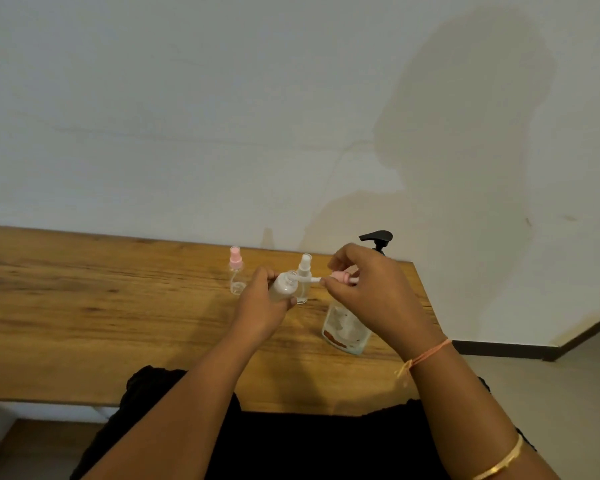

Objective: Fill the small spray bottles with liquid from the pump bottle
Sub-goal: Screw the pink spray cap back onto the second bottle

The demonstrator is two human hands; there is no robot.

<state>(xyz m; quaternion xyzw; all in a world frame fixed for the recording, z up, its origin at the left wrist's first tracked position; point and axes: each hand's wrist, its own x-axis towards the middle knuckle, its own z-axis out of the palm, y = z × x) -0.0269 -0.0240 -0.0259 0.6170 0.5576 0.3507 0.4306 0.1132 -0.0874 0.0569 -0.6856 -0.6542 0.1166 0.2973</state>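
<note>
Left hand (260, 303) gripped uncapped spray bottle (284, 287); right hand (371, 292) fingertips pinched pink sprayer head (340, 277). Three spray bottles: pink-capped bottle (236, 271) and white-capped bottle (304, 278) stood near wall edge. One pump bottle (347, 330) by table (84, 306) right edge; wide tabletop ran left.

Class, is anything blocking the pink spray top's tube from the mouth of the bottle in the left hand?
Nothing visible. The pink spray top aims its tube at the mouth of the held bottle; the white-capped bottle seems to stand behind the gap.
</note>
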